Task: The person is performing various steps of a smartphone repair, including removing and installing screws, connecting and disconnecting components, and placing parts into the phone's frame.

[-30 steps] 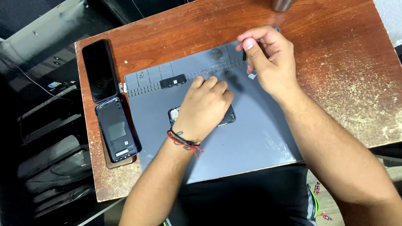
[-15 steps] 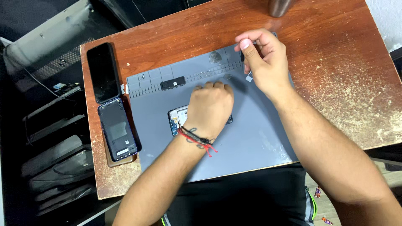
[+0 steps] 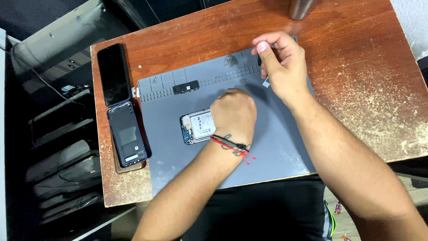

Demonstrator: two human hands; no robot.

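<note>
Status: back cover is already off the opened smartphone with its exposed white battery and blue circuit board (image 3: 197, 128). It lies face-down mid-left on the grey silicone repair mat with moulded compartments along its far edge (image 3: 187, 174). Judging by that, teardown is partway: shell removed, internals exposed, board and battery not yet lifted as far as I can see.

My left hand (image 3: 234, 115) is curled into a loose fist, sitting on the right half of the phone and covering it. Can't tell whether it grips anything underneath, or what state that half of the phone is in.

My right hand (image 3: 281, 67) is up at the mat's far right corner, thumb and fingers pinched narrow. A small dark bit shows at the fingertips and a small pale piece just below the hand, both too small to identify.

Phone appearance: white battery label fills the middle, blue board strip along the left end, thin dark frame edge around it.

Also around:
- small black rectangular part (image 3: 185, 87) lying on the mat's compartment row
- dark glossy phone screen panel (image 3: 114, 74) on the worn reddish-brown wooden table (image 3: 356, 71), left of the mat
- dark blue phone back shell (image 3: 127, 140) just below that, near the mat's left edge
- dark metal cylinder (image 3: 301, 8) at the table's far edge
</note>
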